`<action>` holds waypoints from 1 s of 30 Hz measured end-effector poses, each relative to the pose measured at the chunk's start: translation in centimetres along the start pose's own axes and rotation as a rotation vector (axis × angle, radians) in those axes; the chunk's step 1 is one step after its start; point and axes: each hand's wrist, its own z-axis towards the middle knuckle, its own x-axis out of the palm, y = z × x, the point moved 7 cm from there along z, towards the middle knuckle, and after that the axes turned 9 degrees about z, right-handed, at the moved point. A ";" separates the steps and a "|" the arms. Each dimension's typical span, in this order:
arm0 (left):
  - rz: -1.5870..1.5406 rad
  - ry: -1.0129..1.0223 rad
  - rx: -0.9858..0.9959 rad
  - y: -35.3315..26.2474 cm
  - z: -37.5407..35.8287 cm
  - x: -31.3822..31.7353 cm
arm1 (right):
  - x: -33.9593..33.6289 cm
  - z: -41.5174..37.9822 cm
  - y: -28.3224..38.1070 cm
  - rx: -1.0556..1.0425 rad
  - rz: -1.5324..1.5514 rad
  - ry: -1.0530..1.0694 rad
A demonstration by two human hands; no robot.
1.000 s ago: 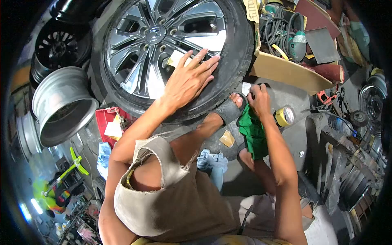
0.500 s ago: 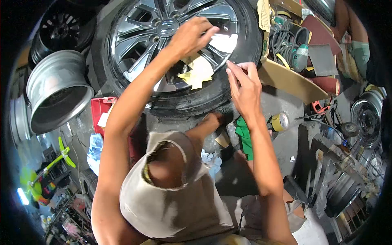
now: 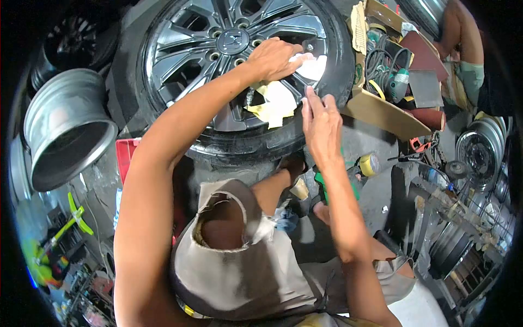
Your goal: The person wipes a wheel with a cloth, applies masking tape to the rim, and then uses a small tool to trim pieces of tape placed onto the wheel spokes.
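A tyre (image 3: 256,150) with a grey multi-spoke alloy wheel (image 3: 182,68) lies flat before me. My left hand (image 3: 275,60) reaches over the spokes, fingers bent and close together beside a bright white patch (image 3: 313,69) near the rim. Whatever is under those fingertips is hidden. Below it, yellow masking tape (image 3: 272,114) and a pale sheet cover part of another spoke. My right hand (image 3: 322,122) is at the lower right rim, thumb and forefinger pinched near the edge; anything between them is too small to make out.
Right of the tyre stands a cardboard box (image 3: 381,117) holding cables, a power tool (image 3: 400,79) and sandpaper (image 3: 425,87). A bare silver rim (image 3: 71,125) and a red container (image 3: 125,155) are on the left. A tape roll (image 3: 369,164) lies on the floor. Another person's arm (image 3: 466,38) shows at upper right.
My left hand has moved right and down, onto the area beside the white patch. My right hand has shifted slightly down along the rim. The view has shifted a little.
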 end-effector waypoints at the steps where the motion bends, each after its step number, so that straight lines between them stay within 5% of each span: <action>1: -0.003 0.002 0.016 -0.1 0.0 0.1 | 0.1 -0.2 0.5 -0.041 0.008 -0.071; 9: -0.078 0.062 -0.044 0.2 -0.1 0.4 | 0.9 -0.4 0.3 0.116 0.061 -0.201; 12: -0.058 -0.096 0.008 0.1 0.5 -0.3 | 1.0 -1.8 0.9 0.128 0.121 -0.228; 15: -0.059 0.056 -0.080 0.3 0.2 0.2 | 0.8 0.1 0.3 0.108 0.031 -0.203; 21: -0.030 -0.129 0.003 0.2 0.2 -0.1 | 1.4 -2.1 0.6 0.199 0.080 -0.266; 30: -0.071 -0.094 -0.021 0.3 0.3 -0.2 | 0.9 -0.6 -0.2 0.131 0.069 -0.288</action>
